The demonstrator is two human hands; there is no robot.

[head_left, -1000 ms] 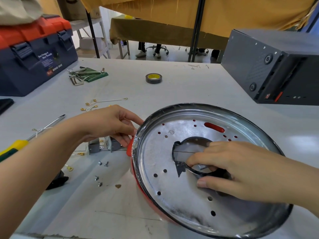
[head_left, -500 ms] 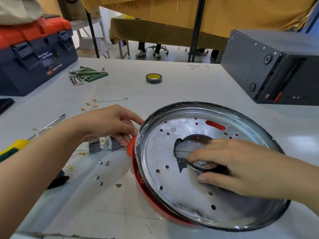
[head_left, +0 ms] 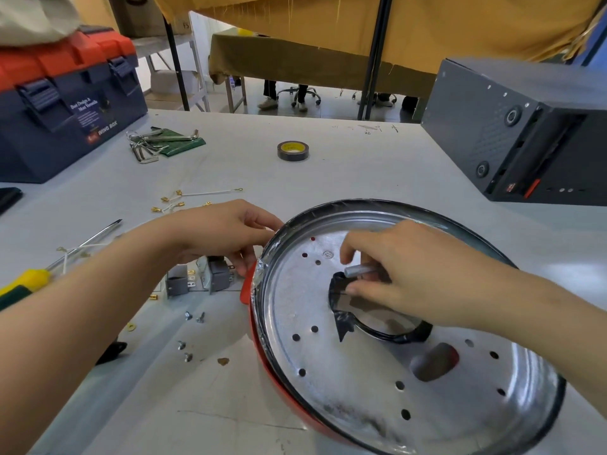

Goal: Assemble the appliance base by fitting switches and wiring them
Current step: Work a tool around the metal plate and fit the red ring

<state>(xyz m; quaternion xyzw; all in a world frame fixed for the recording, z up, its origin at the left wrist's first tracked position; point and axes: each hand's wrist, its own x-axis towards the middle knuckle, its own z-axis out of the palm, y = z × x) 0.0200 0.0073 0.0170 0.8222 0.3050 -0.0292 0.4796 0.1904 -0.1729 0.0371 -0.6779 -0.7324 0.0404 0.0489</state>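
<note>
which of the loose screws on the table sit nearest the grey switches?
The upper pair of screws, just below the grey switches. The other pair of screws lies farther toward the camera.
</note>
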